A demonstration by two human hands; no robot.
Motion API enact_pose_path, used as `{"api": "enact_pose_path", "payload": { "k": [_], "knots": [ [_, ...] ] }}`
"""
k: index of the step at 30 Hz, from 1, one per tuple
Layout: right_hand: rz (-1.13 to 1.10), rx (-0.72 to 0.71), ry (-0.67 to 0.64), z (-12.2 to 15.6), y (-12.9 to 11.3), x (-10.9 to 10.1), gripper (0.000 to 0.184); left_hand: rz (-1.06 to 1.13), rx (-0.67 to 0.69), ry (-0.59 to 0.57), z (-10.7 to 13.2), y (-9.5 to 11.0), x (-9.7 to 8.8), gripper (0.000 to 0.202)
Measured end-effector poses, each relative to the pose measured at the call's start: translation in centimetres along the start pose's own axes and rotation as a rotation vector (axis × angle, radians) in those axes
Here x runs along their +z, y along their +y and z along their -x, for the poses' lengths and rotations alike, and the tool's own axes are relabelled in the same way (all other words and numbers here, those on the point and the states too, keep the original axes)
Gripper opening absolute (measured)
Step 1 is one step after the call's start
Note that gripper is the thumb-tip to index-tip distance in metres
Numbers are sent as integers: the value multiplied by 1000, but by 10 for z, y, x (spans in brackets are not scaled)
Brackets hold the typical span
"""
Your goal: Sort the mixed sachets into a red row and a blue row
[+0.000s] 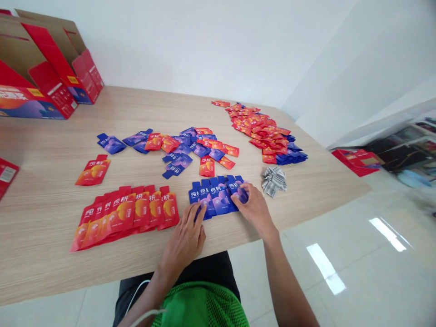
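A short overlapping row of blue pouches [219, 200] lies near the table's front edge. My left hand [185, 234] rests on the left end of that row, its fingers stretched out over the lower part of the pouches. At the right end, my right hand [255, 209] has thumb and fingers round the edges of the last blue pouch [237, 190], which lies against its neighbours. Left of my hands is an overlapping row of red pouches [121, 212], tabs pointing away from me. One red pouch [92, 171] lies apart behind that row.
Mixed loose pouches [182, 150] are scattered beyond the rows. A larger heap of red and blue pouches [262, 129] lies toward the back right. A crumpled striped cloth [274, 180] is right of my right hand. Open red cartons [51, 86] stand at the back left.
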State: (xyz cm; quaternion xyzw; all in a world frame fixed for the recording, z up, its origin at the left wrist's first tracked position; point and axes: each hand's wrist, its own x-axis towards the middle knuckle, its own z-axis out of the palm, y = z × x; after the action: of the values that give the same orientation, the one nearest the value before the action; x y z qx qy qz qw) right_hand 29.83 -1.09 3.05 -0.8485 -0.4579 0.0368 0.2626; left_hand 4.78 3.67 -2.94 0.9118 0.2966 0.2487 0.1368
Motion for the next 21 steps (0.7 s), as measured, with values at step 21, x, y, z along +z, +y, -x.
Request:
{"api": "enact_pose_path", "payload": {
  "k": [21],
  "knots": [
    [306,86,-126,12,-34,-8,49,-34,21,-3,0,1,-2,70]
  ]
}}
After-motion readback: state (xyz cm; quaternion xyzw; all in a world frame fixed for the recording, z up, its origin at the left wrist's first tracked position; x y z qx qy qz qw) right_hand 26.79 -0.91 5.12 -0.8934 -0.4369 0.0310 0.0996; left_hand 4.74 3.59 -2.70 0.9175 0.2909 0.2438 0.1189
